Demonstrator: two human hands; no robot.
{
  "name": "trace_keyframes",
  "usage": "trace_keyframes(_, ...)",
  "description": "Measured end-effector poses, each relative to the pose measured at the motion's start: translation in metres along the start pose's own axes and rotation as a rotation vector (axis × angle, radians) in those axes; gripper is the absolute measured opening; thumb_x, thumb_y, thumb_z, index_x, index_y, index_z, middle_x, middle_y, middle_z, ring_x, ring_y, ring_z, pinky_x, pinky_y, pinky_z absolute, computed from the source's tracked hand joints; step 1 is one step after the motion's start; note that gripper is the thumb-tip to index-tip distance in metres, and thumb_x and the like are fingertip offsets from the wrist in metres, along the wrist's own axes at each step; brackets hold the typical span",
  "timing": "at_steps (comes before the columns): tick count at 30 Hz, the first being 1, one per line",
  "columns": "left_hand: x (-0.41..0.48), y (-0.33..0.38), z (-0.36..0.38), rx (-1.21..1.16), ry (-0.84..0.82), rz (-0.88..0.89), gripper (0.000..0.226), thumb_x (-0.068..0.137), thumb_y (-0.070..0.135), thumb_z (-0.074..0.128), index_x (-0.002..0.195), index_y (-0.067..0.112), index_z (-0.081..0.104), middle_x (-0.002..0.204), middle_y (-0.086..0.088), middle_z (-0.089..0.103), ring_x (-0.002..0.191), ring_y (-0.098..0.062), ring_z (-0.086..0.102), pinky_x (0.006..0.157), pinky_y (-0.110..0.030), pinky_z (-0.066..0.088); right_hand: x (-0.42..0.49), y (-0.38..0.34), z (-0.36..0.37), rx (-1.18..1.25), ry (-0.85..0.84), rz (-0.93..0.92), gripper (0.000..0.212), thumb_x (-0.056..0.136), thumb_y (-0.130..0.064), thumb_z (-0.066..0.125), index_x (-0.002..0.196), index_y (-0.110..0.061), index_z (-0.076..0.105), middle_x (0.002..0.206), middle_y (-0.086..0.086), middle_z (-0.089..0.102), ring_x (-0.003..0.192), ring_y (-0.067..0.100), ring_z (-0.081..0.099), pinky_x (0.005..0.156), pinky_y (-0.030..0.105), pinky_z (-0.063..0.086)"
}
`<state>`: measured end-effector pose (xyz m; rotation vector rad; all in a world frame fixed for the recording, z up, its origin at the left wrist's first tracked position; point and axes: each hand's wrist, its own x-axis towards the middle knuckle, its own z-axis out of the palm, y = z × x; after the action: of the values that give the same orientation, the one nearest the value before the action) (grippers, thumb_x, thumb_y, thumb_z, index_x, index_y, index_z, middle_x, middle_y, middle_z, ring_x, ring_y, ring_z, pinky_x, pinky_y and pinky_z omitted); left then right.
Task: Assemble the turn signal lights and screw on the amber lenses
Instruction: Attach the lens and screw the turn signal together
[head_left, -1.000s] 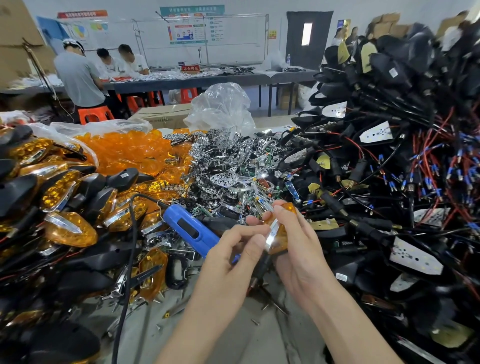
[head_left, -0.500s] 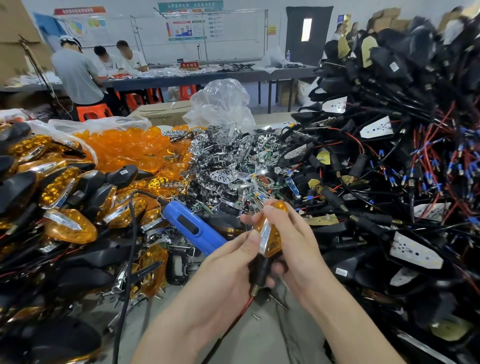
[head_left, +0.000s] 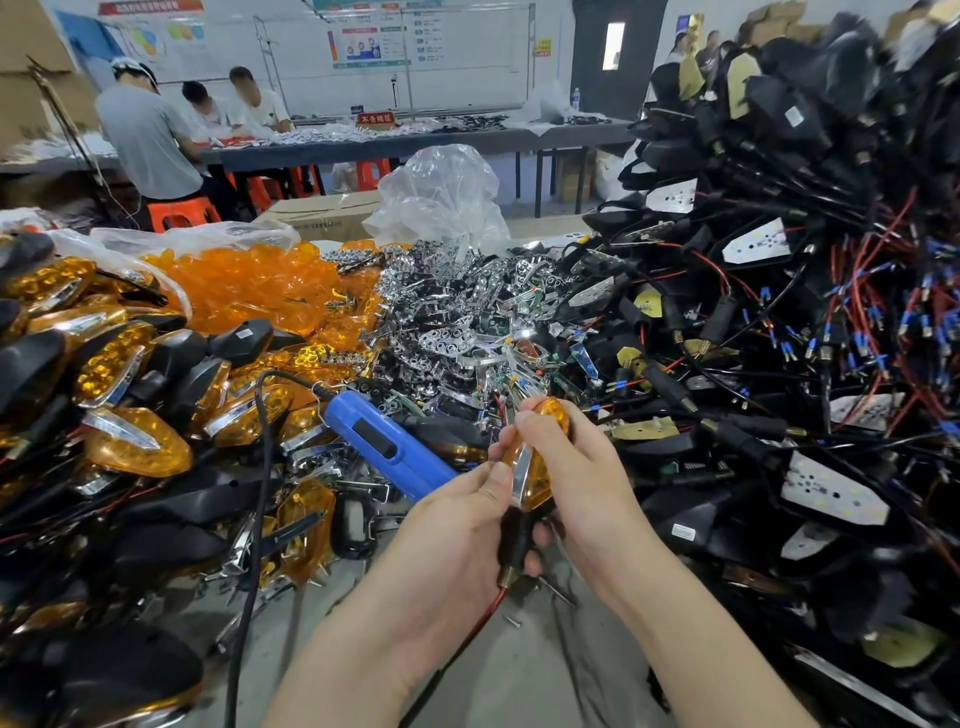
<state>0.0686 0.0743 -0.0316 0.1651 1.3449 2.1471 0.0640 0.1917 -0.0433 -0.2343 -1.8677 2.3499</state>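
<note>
- While left grip (head_left: 462, 530) and right grip (head_left: 589, 483) clasp the turn signal light (head_left: 513, 543) (stem down), seat amber lens (head_left: 539, 470) flush.
- Then fetch blue electric screwdriver (head_left: 389, 447).

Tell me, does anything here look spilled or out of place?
Slightly: a few loose screws lie strewn on the table, like strays. The light gripped by the left hand and right hand looks intact.
</note>
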Motion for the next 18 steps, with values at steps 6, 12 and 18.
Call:
trace_keyframes(6, 0.0004, -0.0015, 0.0018, 0.009, 0.019, 0.006, 0.041, 0.097, 0.021, 0.045, 0.129, -0.003, 0.052, 0.086, -0.014, 0.050, 0.060, -0.018, 0.051, 0.051, -0.026, 0.041, 0.0027, 0.0015, -0.0009, 0.012, 0.011, -0.013, 0.026, 0.066, -0.053, 0.065, 0.086, -0.036, 0.067, 0.082, -0.002, 0.073, 0.062, 0.019, 0.064, 0.041, 0.023, 0.039)
trace_keyframes(12, 0.0064, -0.0010, 0.0026, 0.033, -0.020, 0.005, 0.037, 0.082, 0.036, 0.053, 0.103, 0.012, 0.072, 0.079, -0.008, 0.066, 0.061, -0.018, 0.057, 0.054, -0.028, 0.044, 0.0043, -0.0005, -0.0019, 0.051, 0.022, -0.031, 0.017, 0.071, -0.045, 0.067, 0.087, -0.038, 0.069, 0.085, -0.004, 0.074, 0.077, 0.016, 0.070, 0.044, 0.022, 0.039)
trace_keyframes(18, 0.0010, -0.0052, 0.0018, 0.047, -0.023, 0.063, 0.049, 0.087, 0.034, 0.057, 0.127, 0.006, 0.061, 0.088, -0.009, 0.063, 0.067, -0.017, 0.057, 0.057, -0.027, 0.045, 0.0005, -0.0044, -0.0036, -0.002, -0.025, -0.065, 0.020, 0.067, -0.048, 0.064, 0.085, -0.038, 0.066, 0.082, -0.006, 0.073, 0.070, 0.012, 0.067, 0.041, 0.019, 0.033)
